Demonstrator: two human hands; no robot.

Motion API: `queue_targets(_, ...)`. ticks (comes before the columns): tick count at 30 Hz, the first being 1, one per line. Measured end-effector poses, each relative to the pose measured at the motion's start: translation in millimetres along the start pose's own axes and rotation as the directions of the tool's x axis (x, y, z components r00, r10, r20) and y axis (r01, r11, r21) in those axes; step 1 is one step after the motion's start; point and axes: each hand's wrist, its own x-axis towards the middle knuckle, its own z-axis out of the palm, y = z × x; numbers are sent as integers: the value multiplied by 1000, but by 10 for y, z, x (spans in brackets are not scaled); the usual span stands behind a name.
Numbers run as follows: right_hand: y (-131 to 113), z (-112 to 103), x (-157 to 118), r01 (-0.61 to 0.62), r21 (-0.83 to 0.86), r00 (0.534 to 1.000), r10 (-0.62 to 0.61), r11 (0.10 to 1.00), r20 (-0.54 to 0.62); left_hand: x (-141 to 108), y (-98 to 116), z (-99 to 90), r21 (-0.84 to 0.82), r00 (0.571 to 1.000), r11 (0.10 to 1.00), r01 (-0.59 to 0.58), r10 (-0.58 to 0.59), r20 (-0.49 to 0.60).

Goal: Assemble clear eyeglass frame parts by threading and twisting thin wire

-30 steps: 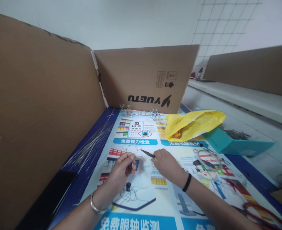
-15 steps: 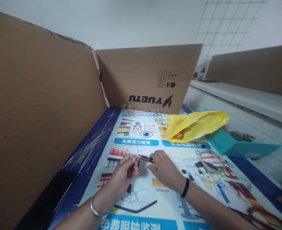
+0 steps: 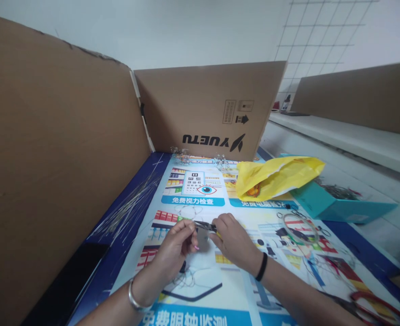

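Observation:
My right hand [image 3: 232, 233] is closed around a pair of needle-nose pliers [image 3: 206, 225] with dark jaws and a bit of yellow handle showing. The jaws point left and reach the fingertips of my left hand [image 3: 181, 237]. Thumb and forefinger of that hand are pinched together at the plier tips; what they hold is too small to make out. A little pink shows by the lower fingers. Below the left hand a tangle of thin wire [image 3: 188, 278] lies on the printed sheet [image 3: 234, 290]. Fine wire loops [image 3: 188, 210] lie just beyond the hands.
Cardboard panels [image 3: 200, 104] wall the left and back. Loose straight wires [image 3: 128, 210] and a black phone-like slab [image 3: 71, 280] lie left. To the right are a yellow bag [image 3: 281, 176], a teal box [image 3: 342, 208] of wire pieces, a wire coil [image 3: 300, 228] and red-handled scissors [image 3: 373, 301].
Both hands stay in almost the same place. The plier jaws look slightly turned and more closed at my left fingertips.

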Motion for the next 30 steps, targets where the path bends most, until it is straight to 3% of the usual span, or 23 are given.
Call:
queue_targets(10,64,-9,-52,32,-66,999,-31,997,9,51,69,-60,241,998,969,-54,47,33)
queue_targets(16,149,-38,-72,111,-40,994,-110,993,25,88,159,-155,321,987,947,0,-51,151)
queue_targets(21,188,-101,-69,176,-169,984,-176,970,12,83,247,-185,380,974,925,27,-110,199)
queue_targets(26,192,-100,-58,161,-214,987,-159,964,27,77,219,-165,312,976,950,33,-98,194)
queue_targets(30,198,-60,-42,94,-100,996,-93,991,12,79,142,-162,219,979,976,4,-49,199)
